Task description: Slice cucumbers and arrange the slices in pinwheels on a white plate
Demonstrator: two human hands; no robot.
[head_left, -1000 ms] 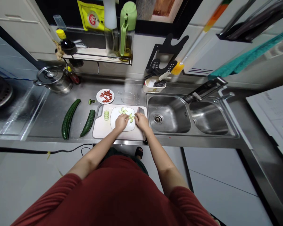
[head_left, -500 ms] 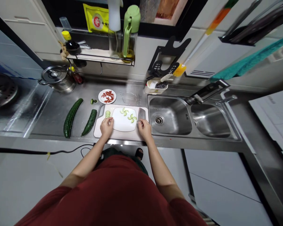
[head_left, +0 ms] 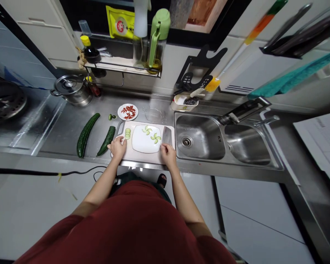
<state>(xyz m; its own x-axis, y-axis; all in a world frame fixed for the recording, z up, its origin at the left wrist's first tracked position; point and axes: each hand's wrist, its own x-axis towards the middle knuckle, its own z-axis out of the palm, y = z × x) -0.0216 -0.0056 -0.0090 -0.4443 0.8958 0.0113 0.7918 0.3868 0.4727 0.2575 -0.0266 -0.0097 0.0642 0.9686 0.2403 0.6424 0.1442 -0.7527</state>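
A white plate (head_left: 143, 143) lies on the cutting board (head_left: 145, 157), with thin cucumber slices (head_left: 155, 138) fanned in two pinwheels. My left hand (head_left: 117, 147) is over the board's left edge, fingers apart and holding nothing, just below a short row of cucumber slices (head_left: 128, 133). At the plate's right edge is my right hand (head_left: 168, 153), its fingers pinched together; what they hold, if anything, is too small to make out. Behind it a knife blade (head_left: 167, 135) lies on the board. A cut cucumber (head_left: 106, 141) and a longer cucumber (head_left: 88, 135) rest to the left.
Behind the board stands a small plate of red pieces (head_left: 128, 112), with cucumber ends (head_left: 112, 117) beside it. A steel pot (head_left: 73, 90) is at the back left. The double sink (head_left: 200, 135) adjoins the board on the right. A shelf with bottles (head_left: 121, 65) hangs above.
My left hand has moved left, away from the plate's edge, and its fingers have opened. My right hand stays by the plate's right edge. The view has shifted slightly.
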